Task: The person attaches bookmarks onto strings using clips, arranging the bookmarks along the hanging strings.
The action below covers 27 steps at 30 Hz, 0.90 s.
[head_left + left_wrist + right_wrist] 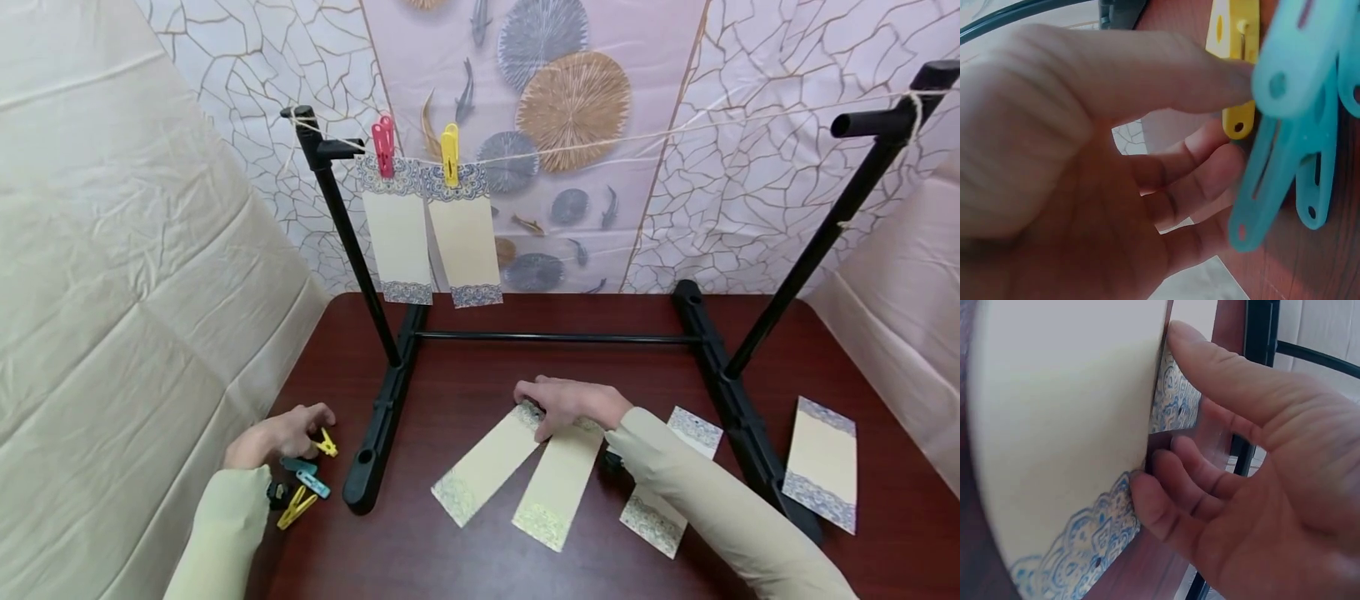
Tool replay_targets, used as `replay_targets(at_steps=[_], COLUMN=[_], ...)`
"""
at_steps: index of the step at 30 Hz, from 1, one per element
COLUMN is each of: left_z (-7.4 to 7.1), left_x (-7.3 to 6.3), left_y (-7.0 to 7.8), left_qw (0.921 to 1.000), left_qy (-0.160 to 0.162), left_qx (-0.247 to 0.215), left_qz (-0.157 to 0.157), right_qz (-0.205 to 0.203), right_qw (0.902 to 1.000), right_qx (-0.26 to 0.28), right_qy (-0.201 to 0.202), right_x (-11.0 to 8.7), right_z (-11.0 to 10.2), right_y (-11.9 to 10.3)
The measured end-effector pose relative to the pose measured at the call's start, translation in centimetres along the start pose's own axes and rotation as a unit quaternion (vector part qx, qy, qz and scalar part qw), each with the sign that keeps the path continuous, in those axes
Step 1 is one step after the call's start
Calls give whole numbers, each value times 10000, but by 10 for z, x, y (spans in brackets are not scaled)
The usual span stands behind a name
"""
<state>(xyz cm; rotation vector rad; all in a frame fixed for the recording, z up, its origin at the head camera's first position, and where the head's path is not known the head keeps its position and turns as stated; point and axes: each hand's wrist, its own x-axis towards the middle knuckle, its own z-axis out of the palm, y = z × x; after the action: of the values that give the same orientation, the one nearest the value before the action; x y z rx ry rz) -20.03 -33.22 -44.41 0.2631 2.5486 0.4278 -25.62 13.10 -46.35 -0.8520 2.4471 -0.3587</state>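
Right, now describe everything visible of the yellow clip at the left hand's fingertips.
The yellow clip looks like plastic, with a small round hole near one end and an elongated opening farther along. The left hand pinches it between thumb and fingers. In the head view it slants just left of the black rack foot; whether it touches the table can't be told.

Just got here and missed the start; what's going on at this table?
A person's left hand pinches a yellow clip, while the right hand touches two patterned cards lying on the table. Two hanging cards are up on the string, held by a red clip and a second yellow clip. Other cards lie to the right.
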Motion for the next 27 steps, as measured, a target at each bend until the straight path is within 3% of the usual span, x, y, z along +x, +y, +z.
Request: replay_targets(at_steps=[4, 10, 18, 27], left_z=[2, 4, 4, 0], left_x=[1, 3, 4, 3], left_y=[0, 1, 2, 3], left_qw=[9999, 9993, 9988, 9945], left_qy=[108, 178, 324, 950], left_qx=[-102, -311, -294, -311], left_qz=[-26, -98, -213, -324], right_qz=[227, 353, 108, -263], right_qw=[9993, 9988, 9979, 9932], right_qx=[310, 254, 446, 918], right_qy=[-1, 225, 456, 659], right_x=[1, 0, -3, -6], right_z=[-1, -2, -3, -1], right_y=[0, 0, 2, 8])
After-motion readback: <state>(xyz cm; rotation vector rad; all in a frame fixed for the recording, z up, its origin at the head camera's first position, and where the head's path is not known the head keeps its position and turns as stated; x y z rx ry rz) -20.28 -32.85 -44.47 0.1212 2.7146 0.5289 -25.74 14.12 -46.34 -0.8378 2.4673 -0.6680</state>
